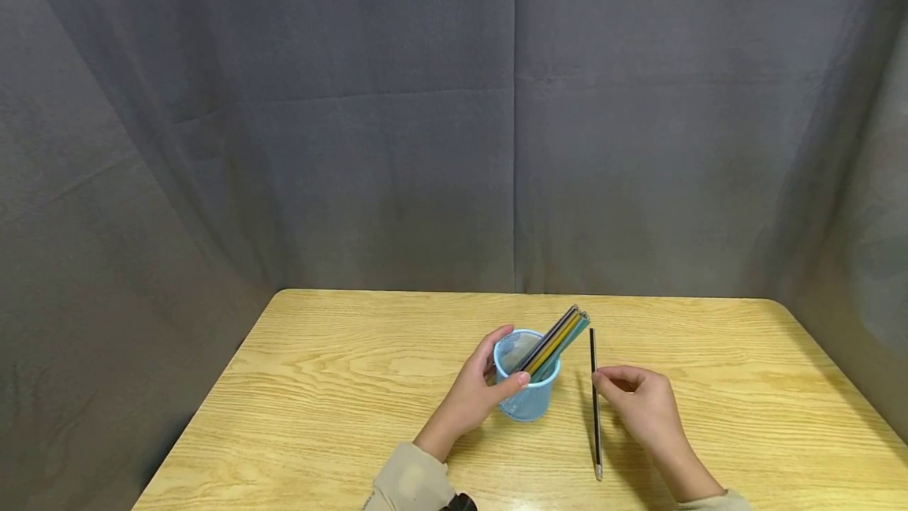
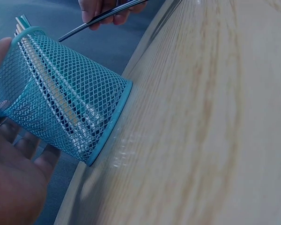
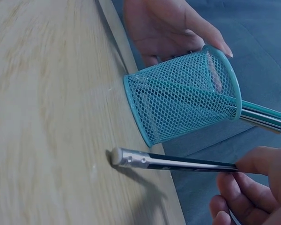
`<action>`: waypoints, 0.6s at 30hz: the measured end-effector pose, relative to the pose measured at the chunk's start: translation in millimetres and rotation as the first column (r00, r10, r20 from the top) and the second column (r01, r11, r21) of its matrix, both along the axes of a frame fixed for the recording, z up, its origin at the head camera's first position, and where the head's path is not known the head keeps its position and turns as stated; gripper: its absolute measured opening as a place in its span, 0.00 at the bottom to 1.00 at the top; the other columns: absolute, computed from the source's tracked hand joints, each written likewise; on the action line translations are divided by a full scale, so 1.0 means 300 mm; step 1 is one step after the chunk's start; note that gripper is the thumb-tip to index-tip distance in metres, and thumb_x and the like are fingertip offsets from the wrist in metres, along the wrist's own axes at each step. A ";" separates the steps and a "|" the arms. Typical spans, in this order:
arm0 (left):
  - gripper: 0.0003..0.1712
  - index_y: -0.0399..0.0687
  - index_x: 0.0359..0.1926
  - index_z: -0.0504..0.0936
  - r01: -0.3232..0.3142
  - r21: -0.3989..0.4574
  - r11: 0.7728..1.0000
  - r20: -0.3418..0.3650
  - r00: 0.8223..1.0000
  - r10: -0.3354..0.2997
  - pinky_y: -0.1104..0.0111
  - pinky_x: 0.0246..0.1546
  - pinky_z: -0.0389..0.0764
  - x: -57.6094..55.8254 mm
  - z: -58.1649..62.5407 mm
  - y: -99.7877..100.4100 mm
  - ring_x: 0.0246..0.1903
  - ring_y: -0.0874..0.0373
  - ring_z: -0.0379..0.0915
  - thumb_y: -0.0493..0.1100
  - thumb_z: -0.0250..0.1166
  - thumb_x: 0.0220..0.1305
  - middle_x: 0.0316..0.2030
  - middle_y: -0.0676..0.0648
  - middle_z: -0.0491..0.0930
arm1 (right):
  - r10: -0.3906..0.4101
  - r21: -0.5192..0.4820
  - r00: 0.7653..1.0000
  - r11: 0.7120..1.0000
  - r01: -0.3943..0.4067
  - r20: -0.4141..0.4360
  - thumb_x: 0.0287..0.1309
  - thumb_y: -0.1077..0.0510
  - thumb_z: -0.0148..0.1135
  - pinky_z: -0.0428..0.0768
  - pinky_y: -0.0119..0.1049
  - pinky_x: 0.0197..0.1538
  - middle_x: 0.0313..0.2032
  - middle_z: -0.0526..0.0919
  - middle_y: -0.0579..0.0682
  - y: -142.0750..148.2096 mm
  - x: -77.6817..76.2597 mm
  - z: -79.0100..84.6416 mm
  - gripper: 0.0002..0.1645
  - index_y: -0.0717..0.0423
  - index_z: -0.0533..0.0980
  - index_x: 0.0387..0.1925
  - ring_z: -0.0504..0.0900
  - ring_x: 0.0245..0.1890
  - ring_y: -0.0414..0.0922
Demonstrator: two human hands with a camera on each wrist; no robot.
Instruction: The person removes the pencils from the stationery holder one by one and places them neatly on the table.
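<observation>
A light blue mesh pencil cup (image 1: 525,402) stands on the table, with several pencils (image 1: 556,341) leaning out of it to the right. My left hand (image 1: 474,393) holds the cup by its rim, thumb at the near side and fingers round the far left. Right of the cup, my right hand (image 1: 641,404) pinches a dark pencil (image 1: 597,432) between thumb and fingertips. In the right wrist view the pencil's white eraser (image 3: 116,156) and silver ferrule point down, close to the tabletop. Through the mesh (image 2: 79,75) the lower ends of the standing pencils show.
The wooden table (image 1: 319,385) has rounded far corners. Grey cloth (image 1: 397,180) hangs behind it and along both sides. A black band (image 1: 461,502) shows by the left sleeve (image 1: 411,479).
</observation>
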State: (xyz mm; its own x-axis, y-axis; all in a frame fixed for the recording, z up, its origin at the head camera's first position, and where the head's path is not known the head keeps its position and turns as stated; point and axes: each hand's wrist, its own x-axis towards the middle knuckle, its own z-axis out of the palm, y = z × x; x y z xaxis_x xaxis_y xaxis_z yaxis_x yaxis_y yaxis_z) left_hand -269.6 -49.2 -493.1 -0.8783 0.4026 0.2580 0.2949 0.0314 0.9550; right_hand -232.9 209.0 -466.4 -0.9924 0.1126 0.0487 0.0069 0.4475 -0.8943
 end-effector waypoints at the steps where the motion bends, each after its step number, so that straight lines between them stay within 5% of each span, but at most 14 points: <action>1: 0.40 0.67 0.74 0.58 0.001 0.002 1.000 0.003 1.000 -0.001 0.57 0.67 0.62 -0.001 0.000 0.000 0.64 0.55 0.66 0.51 0.66 0.67 0.64 0.49 0.70 | 0.000 0.003 1.000 1.000 0.000 0.001 0.64 0.52 0.66 0.78 0.30 0.40 0.43 0.86 0.53 0.000 -0.001 -0.001 0.19 0.65 0.84 0.46 0.80 0.42 0.41; 18: 0.40 0.64 0.74 0.57 0.010 0.011 1.000 -0.019 1.000 -0.010 0.55 0.66 0.65 -0.006 -0.004 -0.004 0.63 0.51 0.68 0.49 0.66 0.67 0.63 0.45 0.72 | -0.007 -0.017 0.999 1.000 0.008 0.037 0.64 0.56 0.65 0.78 0.32 0.38 0.42 0.85 0.53 -0.006 -0.024 -0.041 0.15 0.65 0.84 0.43 0.79 0.39 0.42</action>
State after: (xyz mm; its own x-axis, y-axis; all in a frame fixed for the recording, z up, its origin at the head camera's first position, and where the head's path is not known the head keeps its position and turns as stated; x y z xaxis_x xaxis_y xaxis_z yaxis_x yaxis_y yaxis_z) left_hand -271.3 -50.5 -494.2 -0.8692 0.4080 0.2792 0.3134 0.0179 0.9495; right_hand -240.3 207.2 -478.7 -0.9927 0.1203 0.0097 0.0435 0.4318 -0.9009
